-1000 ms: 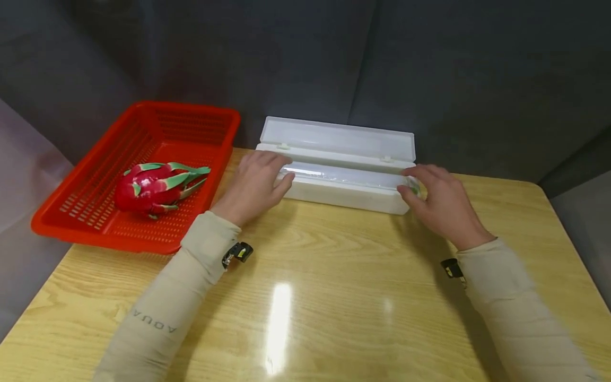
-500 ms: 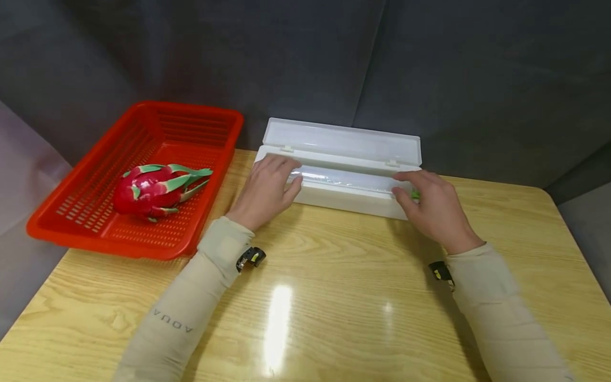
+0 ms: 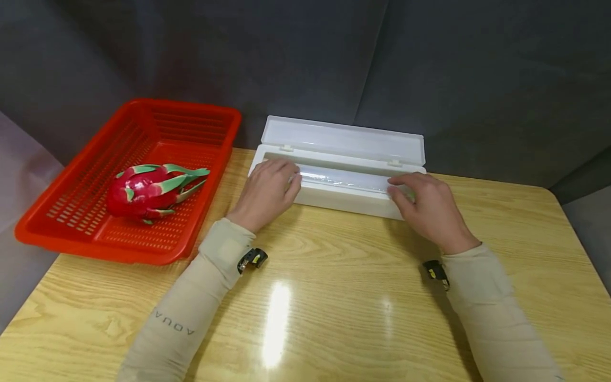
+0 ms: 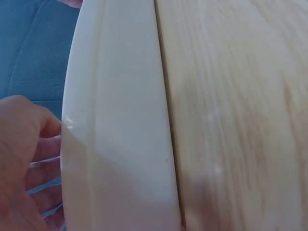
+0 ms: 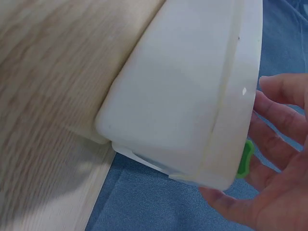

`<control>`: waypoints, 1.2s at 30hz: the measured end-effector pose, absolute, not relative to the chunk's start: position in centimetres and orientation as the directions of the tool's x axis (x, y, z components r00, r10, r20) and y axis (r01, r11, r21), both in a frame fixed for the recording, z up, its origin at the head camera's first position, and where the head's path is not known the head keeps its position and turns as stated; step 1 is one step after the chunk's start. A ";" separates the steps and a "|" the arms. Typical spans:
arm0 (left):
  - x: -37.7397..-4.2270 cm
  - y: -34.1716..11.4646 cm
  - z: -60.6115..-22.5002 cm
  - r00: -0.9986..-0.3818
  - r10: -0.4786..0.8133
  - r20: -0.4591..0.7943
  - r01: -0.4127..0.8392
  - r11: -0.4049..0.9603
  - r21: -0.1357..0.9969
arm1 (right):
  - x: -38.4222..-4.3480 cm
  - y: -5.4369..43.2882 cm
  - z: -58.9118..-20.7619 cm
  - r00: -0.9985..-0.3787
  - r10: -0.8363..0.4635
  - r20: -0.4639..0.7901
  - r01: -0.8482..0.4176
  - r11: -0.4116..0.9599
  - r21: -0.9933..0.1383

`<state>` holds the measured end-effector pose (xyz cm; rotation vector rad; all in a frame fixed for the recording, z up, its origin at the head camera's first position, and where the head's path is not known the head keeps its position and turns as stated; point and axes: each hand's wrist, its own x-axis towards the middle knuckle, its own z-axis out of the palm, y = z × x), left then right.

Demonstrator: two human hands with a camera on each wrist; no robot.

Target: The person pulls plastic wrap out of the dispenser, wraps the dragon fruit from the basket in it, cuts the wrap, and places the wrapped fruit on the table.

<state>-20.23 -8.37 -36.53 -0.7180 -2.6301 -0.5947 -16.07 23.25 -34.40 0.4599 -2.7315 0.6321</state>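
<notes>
A long white cling film box (image 3: 341,206) stands on the table with its lid (image 3: 343,139) flipped back. Inside lies a shiny roll of cling film (image 3: 343,179). My left hand (image 3: 267,192) reaches over the box's left end, fingers bent over the rim; the left wrist view shows these fingers (image 4: 45,171) behind the front wall. Over the right end is my right hand (image 3: 431,209), with its thumb and forefinger tips close together beside the roll. Its fingers (image 5: 274,134) look spread and relaxed in the right wrist view, around a small green piece (image 5: 246,160); their tips are partly hidden.
To the left stands a red perforated basket (image 3: 179,244) holding a red dragon fruit (image 3: 143,191) with green leafy scales. The wooden table (image 3: 343,297) ends just behind the box, where a dark curtain (image 3: 305,58) hangs.
Both hands have moved inward from the box's ends, the left to the right and the right to the left. The view has shifted slightly; the lid stays flipped back.
</notes>
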 end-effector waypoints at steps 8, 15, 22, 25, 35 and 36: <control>-20.5 -8.3 -36.3 -0.823 0.378 0.424 0.523 0.796 0.305 | -16.4 22.9 -34.3 -0.905 -0.238 0.353 -0.367 0.857 -0.362; -20.8 -8.3 -35.7 -0.834 0.395 0.386 0.521 0.795 0.310 | -16.7 22.9 -34.0 -0.906 -0.220 0.361 -0.350 0.869 -0.351; -21.3 -8.3 -35.2 -0.870 0.378 0.317 0.478 0.804 0.355 | -17.1 22.9 -34.2 -0.914 -0.185 0.360 -0.323 0.869 -0.375; -21.5 -8.4 -35.0 -0.888 0.366 0.277 0.452 0.803 0.388 | -17.3 22.9 -34.2 -0.932 -0.173 0.318 -0.295 0.872 -0.390; -22.5 -8.1 -34.7 -0.898 0.386 0.210 0.439 0.805 0.399 | -18.2 22.8 -33.8 -0.958 -0.146 0.246 -0.241 0.874 -0.423; -22.6 -8.1 -34.7 -0.897 0.387 0.214 0.442 0.804 0.397 | -18.2 22.8 -33.8 -0.958 -0.143 0.248 -0.239 0.875 -0.420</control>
